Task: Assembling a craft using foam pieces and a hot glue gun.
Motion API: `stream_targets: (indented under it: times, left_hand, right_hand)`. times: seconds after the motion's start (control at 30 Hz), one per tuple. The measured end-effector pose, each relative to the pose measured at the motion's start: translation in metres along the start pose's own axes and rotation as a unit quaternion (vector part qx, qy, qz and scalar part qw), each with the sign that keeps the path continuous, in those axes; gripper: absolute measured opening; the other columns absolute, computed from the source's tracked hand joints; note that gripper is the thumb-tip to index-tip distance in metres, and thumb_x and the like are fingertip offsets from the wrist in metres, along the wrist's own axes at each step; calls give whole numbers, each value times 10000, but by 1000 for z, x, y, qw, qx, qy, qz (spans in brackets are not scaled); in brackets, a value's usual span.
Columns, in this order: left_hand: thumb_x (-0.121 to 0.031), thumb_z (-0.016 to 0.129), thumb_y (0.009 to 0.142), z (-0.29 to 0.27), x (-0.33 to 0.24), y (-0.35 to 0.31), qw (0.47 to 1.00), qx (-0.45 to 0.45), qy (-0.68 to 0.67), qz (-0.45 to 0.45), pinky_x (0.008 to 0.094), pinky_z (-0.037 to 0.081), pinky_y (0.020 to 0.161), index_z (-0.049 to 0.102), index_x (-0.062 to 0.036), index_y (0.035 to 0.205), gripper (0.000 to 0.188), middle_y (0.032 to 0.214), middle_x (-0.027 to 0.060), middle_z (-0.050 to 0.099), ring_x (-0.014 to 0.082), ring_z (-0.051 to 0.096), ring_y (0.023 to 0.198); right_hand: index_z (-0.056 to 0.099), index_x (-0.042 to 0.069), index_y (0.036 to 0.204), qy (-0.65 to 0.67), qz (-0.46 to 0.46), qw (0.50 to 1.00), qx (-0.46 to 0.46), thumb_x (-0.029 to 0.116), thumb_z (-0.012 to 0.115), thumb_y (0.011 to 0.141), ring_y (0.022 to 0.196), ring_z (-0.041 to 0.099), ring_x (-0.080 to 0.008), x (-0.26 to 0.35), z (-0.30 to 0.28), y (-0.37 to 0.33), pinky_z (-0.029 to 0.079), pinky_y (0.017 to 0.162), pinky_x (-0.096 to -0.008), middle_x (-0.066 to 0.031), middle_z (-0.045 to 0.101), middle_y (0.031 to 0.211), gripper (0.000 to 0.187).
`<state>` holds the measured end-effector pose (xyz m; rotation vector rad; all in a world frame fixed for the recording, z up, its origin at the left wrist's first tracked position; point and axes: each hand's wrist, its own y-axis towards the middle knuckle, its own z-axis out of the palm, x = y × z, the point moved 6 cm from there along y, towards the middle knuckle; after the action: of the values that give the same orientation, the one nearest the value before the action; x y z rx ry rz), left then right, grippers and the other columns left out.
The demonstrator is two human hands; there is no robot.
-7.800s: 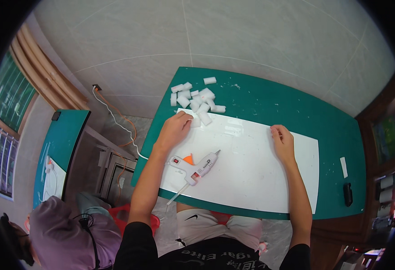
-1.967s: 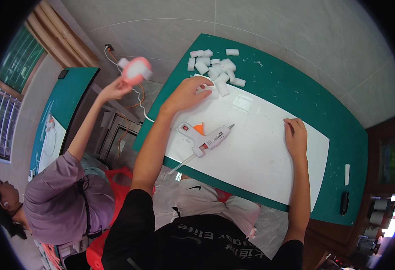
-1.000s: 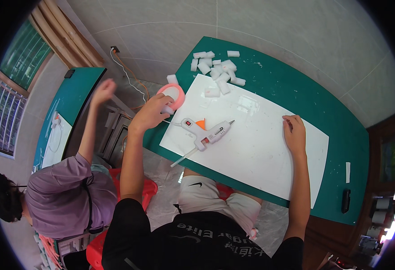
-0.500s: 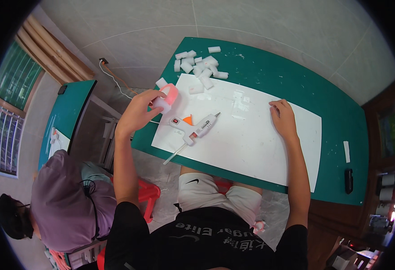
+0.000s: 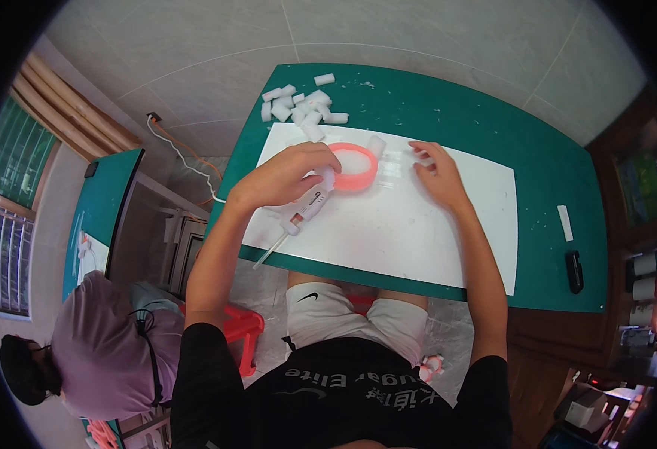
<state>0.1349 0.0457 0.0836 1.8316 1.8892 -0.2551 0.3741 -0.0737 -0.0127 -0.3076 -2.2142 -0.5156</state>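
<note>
While your left hand (image 5: pixel 291 173) pinches one white block (image 5: pixel 325 178) on the rim of the single pink ring (image 5: pixel 356 182), your right hand (image 5: pixel 437 176) is empty, fingers parted and loosely curled, just right of it. You have the ring over the one white board (image 5: pixel 433 232), a second block (image 5: pixel 376 145) at its far side. One glue gun (image 5: pixel 310 209) lies partly under your left hand. Beyond are perhaps a dozen or more heaped foam pieces (image 5: pixel 298 116), too overlapped to count surely, and one lone piece (image 5: pixel 324 78). Small lettering marks the gun; grey print crosses your black shirt (image 5: pixel 336 408); one dark logo sits on your shorts (image 5: pixel 328 313).
</note>
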Motion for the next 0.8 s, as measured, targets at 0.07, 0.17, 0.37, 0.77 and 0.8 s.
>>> stream_targets:
  times: [0.07, 0.17, 0.37, 0.77, 0.8]
  left_hand:
    - [33, 648, 794, 5, -2, 10, 1000, 18, -6, 10, 397, 482, 885, 632, -25, 1045, 258, 1061, 125, 647, 314, 601, 1020]
    - [65, 633, 776, 12, 0, 18, 997, 51, -53, -3, 391, 482, 880, 623, -22, 1014, 254, 1044, 113, 648, 302, 604, 1006]
    - [93, 607, 756, 19, 7, 24, 995, 50, -90, -11, 381, 482, 876, 618, -21, 1003, 272, 1028, 98, 649, 281, 606, 993]
    - [60, 589, 787, 21, 10, 28, 993, -29, -110, -12, 359, 486, 959, 621, -58, 1182, 414, 1201, 104, 596, 259, 578, 1116]
    - [46, 593, 798, 20, 12, 27, 993, -37, -112, -25, 353, 495, 952, 614, -67, 1203, 421, 1221, 101, 584, 251, 576, 1117]
  right_hand:
    - [507, 87, 1349, 117, 6, 993, 32, 41, 626, 813, 1169, 555, -254, 6, 4, -2, 468, 950, -361, -113, 560, 1286, 551]
    - [302, 171, 1516, 232, 25, 967, 105, 85, 648, 802, 1282, 473, -273, 20, 11, -5, 442, 1017, -396, -139, 417, 1470, 798]
    - [288, 186, 1532, 475, 122, 857, 161, 175, 648, 887, 1247, 509, -247, 16, 28, -11, 462, 1004, -387, -147, 403, 1479, 739]
    - [341, 145, 1502, 461, 89, 862, 190, 4, 758, 761, 1210, 536, -224, 20, 24, -12, 475, 1021, -322, -137, 445, 1429, 862]
    - [376, 136, 1477, 448, 89, 870, 185, 17, 763, 756, 1212, 533, -228, 17, 25, -11, 474, 1021, -321, -126, 459, 1411, 827]
